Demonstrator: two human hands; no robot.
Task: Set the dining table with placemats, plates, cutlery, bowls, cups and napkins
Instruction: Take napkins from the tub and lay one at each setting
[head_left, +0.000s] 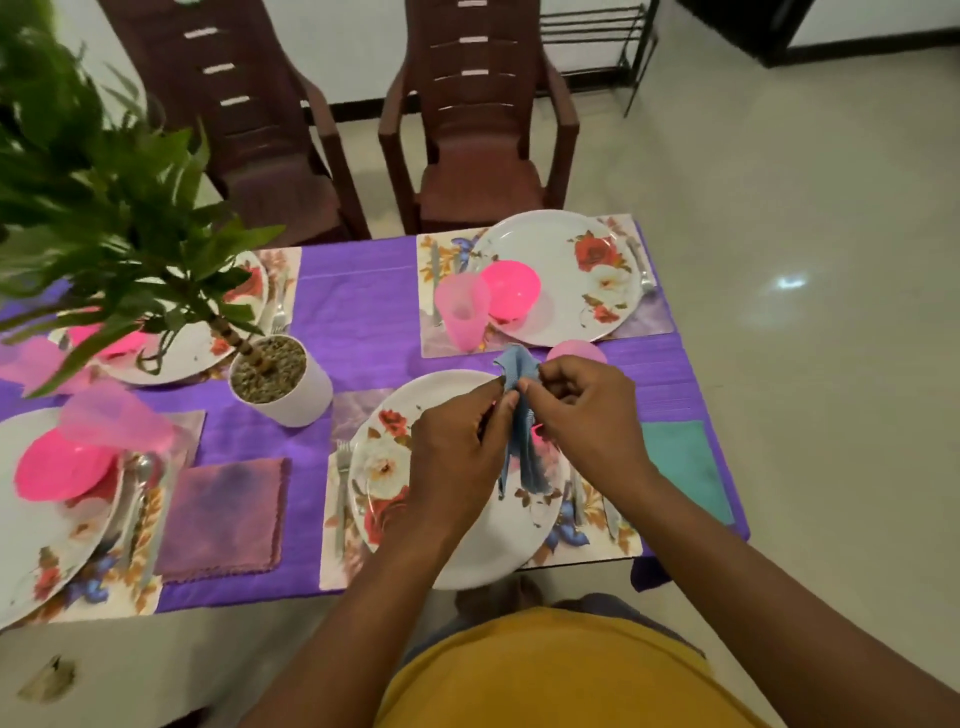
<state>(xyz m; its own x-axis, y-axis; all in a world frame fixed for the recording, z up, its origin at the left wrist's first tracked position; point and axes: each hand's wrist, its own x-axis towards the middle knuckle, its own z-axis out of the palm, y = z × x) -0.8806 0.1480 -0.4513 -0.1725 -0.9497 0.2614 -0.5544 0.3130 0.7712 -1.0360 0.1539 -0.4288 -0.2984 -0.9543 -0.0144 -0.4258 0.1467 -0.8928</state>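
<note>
Both hands are raised over the near plate (467, 540) and pinch the top edge of a blue napkin (522, 457). The grip of the left hand (460, 457) is closed on the cloth with thumb and fingertips, and the grip of the right hand (582, 410) is closed on it just beside, so the cloth hangs down crumpled between them, above the plate. I think they hold it at the edge like this in order to open or fold it before it is laid down.

The worktop has a purple tablecloth (353, 306), and four places are set on it, each with a floral placemat and a plate. The far right plate (571, 291) carries a pink bowl (511, 288), with a pink cup (462, 312) just beside it. A teal napkin (685, 467) lies flat on the right of the near placemat (337, 551), and a purple napkin (223, 519) lies beside the left place. A fork (341, 493) rests on the left of the near plate. A potted plant (280, 379) stands in the middle.

By my judgement the task is nearly finished; mainly the napkins remain.
</note>
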